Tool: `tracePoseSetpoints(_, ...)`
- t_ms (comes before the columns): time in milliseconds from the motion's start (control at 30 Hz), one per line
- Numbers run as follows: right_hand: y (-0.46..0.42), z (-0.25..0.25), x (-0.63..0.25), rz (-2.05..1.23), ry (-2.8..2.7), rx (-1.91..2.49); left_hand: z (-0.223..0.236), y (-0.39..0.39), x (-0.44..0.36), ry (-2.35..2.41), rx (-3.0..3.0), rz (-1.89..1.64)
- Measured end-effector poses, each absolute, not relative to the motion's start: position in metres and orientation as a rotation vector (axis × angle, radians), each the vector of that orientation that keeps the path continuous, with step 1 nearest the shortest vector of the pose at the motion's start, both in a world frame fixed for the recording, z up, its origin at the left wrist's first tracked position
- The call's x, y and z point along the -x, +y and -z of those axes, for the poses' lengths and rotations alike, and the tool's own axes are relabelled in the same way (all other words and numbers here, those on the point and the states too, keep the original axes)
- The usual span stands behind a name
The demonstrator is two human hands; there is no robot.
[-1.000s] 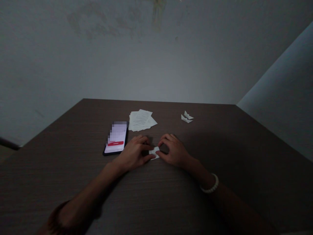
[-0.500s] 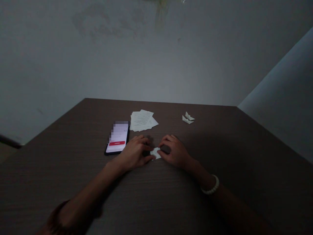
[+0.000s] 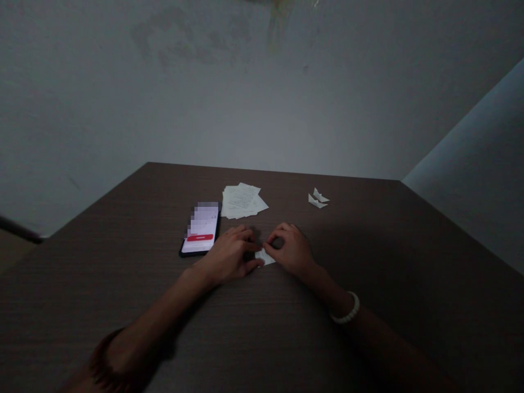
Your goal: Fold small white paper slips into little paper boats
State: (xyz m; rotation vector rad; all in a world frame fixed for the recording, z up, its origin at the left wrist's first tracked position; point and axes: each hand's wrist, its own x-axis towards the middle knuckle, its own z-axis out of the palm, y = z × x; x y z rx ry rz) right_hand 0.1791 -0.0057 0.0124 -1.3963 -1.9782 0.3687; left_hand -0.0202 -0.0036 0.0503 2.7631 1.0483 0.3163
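A small folded piece of white paper (image 3: 267, 258) lies on the dark table between my hands, partly covered by fingers. My left hand (image 3: 237, 252) grips its left side, thumb at the near edge and fingers at the far edge. At the far edge, the thumb and forefinger of my right hand (image 3: 290, 249) are pinched together on the paper. A phone (image 3: 201, 229) with a lit screen lies just left of my left hand.
Beyond my hands a loose stack of written paper sheets (image 3: 242, 201) lies on the table (image 3: 254, 338). Two small folded paper boats (image 3: 318, 200) sit at the back right. The wall (image 3: 262, 120) rises behind the table's far edge.
My right thumb and forefinger have moved from the paper's right side to its far edge and closed into a pinch. The whole view has shifted slightly.
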Motion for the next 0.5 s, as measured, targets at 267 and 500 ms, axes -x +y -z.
tracePoseSetpoints(267,-0.004,-0.009,-0.187,-0.365,-1.948,1.367,-0.051,-0.004,0.02,1.057,-2.766,-0.282)
tracePoseSetpoints(500,-0.004,-0.01,-0.191,-0.395,-2.0,1.288,-0.051,-0.005,0.02,1.07,-2.761,-0.28)
